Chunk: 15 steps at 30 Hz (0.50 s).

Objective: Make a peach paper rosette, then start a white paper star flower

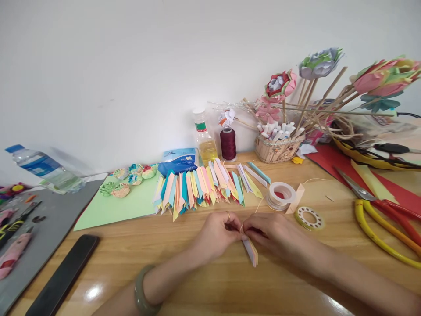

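Observation:
My left hand [221, 230] is closed, its thumb and fingers pinching the upper end of a small bundle of folded paper strips [250, 252]. The bundle hangs down at a tilt, in white, yellow and pink. My right hand [271, 230] is closed too, its fingertips pinching a thin cord [259, 205] at the top of the bundle. The cord rises toward a white spool [281, 194] just behind my right hand. Behind my left hand lies a long row of folded paper pieces [197, 186] in many colours. My fingertips hide where cord and paper meet.
Scissors [388, 206] and a yellow tape roll [309, 218] lie at right. Paper flowers [319, 63] rise behind a basket [279, 148]. A bottle of yellow liquid [207, 147] and a maroon thread cone [228, 145] stand at the wall. A black phone-like slab [64, 274] lies left.

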Motion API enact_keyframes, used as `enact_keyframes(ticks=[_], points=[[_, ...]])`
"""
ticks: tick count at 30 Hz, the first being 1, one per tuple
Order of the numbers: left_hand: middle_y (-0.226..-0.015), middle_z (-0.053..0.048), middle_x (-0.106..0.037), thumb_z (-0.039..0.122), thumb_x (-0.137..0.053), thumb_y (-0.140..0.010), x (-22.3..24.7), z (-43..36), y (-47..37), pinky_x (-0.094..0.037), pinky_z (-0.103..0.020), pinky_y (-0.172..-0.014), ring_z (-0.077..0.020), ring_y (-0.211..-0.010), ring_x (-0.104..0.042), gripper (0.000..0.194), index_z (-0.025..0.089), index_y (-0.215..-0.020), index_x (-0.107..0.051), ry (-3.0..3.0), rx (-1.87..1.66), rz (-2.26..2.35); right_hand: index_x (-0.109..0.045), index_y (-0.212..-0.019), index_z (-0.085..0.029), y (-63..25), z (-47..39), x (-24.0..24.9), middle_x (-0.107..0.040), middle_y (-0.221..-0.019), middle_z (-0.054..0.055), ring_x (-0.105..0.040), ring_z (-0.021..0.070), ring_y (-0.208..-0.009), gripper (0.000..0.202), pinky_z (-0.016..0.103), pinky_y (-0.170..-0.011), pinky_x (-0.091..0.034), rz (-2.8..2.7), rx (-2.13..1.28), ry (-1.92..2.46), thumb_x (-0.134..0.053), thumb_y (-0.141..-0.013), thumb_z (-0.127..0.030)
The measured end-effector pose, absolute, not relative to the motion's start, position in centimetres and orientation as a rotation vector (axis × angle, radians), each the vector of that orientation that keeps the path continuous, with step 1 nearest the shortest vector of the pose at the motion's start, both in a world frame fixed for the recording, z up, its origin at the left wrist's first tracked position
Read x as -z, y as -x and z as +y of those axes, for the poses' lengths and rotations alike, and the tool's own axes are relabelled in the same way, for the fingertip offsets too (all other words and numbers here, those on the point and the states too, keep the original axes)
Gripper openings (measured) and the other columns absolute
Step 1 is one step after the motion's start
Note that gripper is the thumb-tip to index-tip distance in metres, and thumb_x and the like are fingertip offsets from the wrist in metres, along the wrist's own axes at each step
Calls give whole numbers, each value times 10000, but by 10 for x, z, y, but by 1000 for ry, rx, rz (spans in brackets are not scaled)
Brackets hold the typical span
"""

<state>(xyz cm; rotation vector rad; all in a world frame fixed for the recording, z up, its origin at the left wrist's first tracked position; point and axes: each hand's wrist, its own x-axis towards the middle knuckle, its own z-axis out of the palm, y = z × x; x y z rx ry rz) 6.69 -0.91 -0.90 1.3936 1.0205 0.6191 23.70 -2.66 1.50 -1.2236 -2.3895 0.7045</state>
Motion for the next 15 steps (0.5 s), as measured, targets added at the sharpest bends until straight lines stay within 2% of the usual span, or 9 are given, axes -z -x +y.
enact_keyframes(ticks=[6, 11, 15], points=[[-617, 23, -562, 148, -671, -591, 8, -7, -67, -399, -220, -611, -99, -607, -496, 111, 140, -585, -561, -1417, -607, 1035, -579, -773, -169, -239, -22, -16, -625, -708, 9, -556, 124, -593, 139, 214, -504, -339, -2545, -597, 1124, -456, -828, -136], [-612, 19, -568, 171, -666, -598, 5, -7, -65, -400, -218, -595, -98, -594, -501, 103, 140, -588, -569, -1431, -560, 1028, -562, -673, -162, -236, -24, -11, -573, -568, -12, -489, 110, -477, 135, 223, -444, -267, -2475, -473, 1181, -484, -732, -69], [-604, 19, -565, 186, -663, -604, 4, -4, -63, -402, -225, -588, -100, -587, -508, 114, 141, -594, -560, -1480, -501, 1012, -571, -649, -168, -235, -27, -7, -566, -542, -25, -464, 94, -442, 161, 211, -434, -273, -2409, -482, 1207, -488, -676, -32]])
